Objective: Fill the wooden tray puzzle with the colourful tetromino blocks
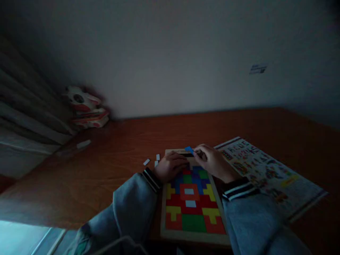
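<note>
Pinching a blue piece [189,149] over the far rim of a wooden puzzle tray [195,237], with the right hand's [214,161] grip closed on it at thumb and finger; laying the left hand [172,165] across the tray's far left part, with no telling whether that grip holds anything. Pictured with coloured blocks [193,223] inside the tray, white tiles [146,162] just left of it on the worktop [127,138], and to its right a printed sheet [277,177], headed in bold lettering too blurred to read. Beyond the tray, to the right, a wall label [258,68], equally illegible.
</note>
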Tool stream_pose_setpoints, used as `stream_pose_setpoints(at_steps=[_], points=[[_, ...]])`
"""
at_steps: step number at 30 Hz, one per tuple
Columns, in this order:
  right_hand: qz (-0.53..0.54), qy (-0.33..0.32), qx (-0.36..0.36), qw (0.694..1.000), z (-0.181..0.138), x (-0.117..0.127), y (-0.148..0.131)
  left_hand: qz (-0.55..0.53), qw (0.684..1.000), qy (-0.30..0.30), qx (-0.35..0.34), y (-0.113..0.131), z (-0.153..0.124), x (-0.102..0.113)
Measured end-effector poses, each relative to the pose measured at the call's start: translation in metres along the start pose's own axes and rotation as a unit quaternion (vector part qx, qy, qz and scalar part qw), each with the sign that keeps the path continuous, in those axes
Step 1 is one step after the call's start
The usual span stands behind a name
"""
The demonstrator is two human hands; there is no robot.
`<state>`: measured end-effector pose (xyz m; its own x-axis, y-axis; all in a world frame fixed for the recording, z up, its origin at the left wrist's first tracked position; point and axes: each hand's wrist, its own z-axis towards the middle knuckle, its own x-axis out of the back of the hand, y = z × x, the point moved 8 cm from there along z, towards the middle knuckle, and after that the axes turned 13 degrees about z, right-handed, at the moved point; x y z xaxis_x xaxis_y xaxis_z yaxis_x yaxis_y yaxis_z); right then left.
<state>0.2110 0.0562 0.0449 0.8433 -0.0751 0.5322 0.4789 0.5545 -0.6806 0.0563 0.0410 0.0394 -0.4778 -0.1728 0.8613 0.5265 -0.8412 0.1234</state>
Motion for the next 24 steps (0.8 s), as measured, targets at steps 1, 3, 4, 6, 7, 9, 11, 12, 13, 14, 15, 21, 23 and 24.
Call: stream_pose_setpoints(at_steps=[1,3,4,6,7,9,11,12,13,14,15,21,23,24], points=[[0.012,0.005,-0.02,1.0,-0.001,0.001,0.004,0.003,1.0,0.0,-0.013,0.003,0.0,0.001],[0.038,0.016,-0.054,0.998,-0.002,0.002,0.01,0.014,0.999,-0.003,-0.036,0.008,-0.001,0.001],[0.051,0.023,-0.067,0.996,-0.003,0.003,0.012,0.021,0.999,-0.008,-0.045,0.01,-0.002,0.001],[0.084,0.036,-0.086,0.992,-0.004,0.005,0.016,0.043,0.997,-0.024,-0.061,0.014,-0.003,-0.001],[0.097,0.043,-0.093,0.99,-0.004,0.006,0.017,0.053,0.996,-0.03,-0.064,0.015,-0.003,-0.002],[0.118,0.056,-0.104,0.986,-0.004,0.009,0.019,0.062,0.995,-0.032,-0.066,0.017,-0.003,-0.001],[0.134,0.057,-0.113,0.983,-0.004,0.009,0.021,0.057,0.995,-0.023,-0.074,0.02,-0.003,0.001],[0.141,0.054,-0.117,0.982,-0.004,0.009,0.022,0.052,0.995,-0.02,-0.084,0.022,-0.004,0.003],[0.147,0.049,-0.118,0.981,-0.004,0.008,0.022,0.047,0.994,-0.018,-0.097,0.024,-0.004,0.003],[0.152,0.042,-0.116,0.981,-0.004,0.008,0.022,0.044,0.993,-0.018,-0.109,0.026,-0.005,0.004],[0.154,0.033,-0.111,0.981,-0.003,0.007,0.021,0.044,0.992,-0.021,-0.118,0.027,-0.006,0.004],[0.066,-0.051,-0.051,0.995,-0.004,0.0,0.015,0.058,0.992,-0.066,-0.09,0.021,-0.008,-0.005],[0.036,-0.072,-0.041,0.996,-0.006,-0.003,0.016,0.058,0.992,-0.076,-0.083,0.021,-0.008,-0.006],[0.023,-0.079,-0.042,0.996,-0.007,-0.005,0.018,0.058,0.992,-0.08,-0.082,0.021,-0.008,-0.006]])
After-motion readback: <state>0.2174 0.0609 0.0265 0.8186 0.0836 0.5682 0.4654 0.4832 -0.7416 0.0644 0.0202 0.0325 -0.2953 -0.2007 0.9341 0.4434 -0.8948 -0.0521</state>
